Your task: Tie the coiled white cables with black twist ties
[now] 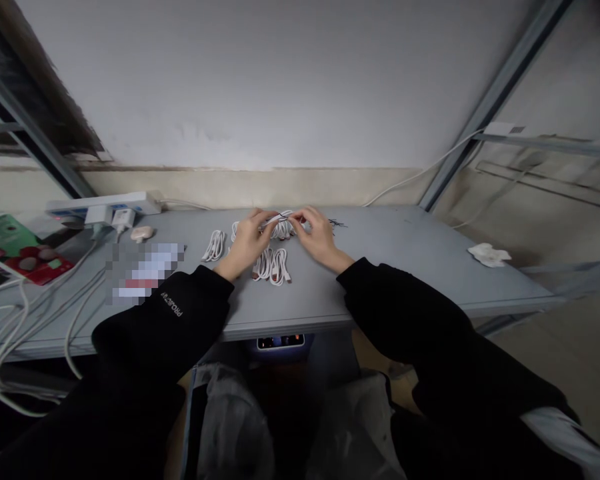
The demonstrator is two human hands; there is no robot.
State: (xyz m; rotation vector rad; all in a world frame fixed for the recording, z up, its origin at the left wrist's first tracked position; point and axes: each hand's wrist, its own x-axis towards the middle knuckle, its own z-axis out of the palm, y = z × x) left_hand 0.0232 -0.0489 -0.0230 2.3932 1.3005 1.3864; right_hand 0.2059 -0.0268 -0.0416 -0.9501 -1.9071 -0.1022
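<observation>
Over the grey table my left hand (250, 241) and my right hand (317, 235) are raised close together, thumbs and forefingers pinched. A thin black twist tie (283, 216) runs between the fingertips of both hands. White cable shows right by the tie; whether my left fingers also grip it I cannot tell. Below and behind the hands lie coiled white cables (280, 267), several of them in bundles, partly covered by my fingers. One more coiled bundle (214, 245) is to the left of my left hand. Loose black ties (337, 224) lie just right of my right hand.
A white power strip (105, 205) with plugged-in chargers sits at the back left, its cords (25, 333) trailing over the front edge. Nearby are a red and green box (25, 250) and a blurred-out packet (147, 270). Crumpled white tissue (489, 255) lies far right. Metal posts flank the table.
</observation>
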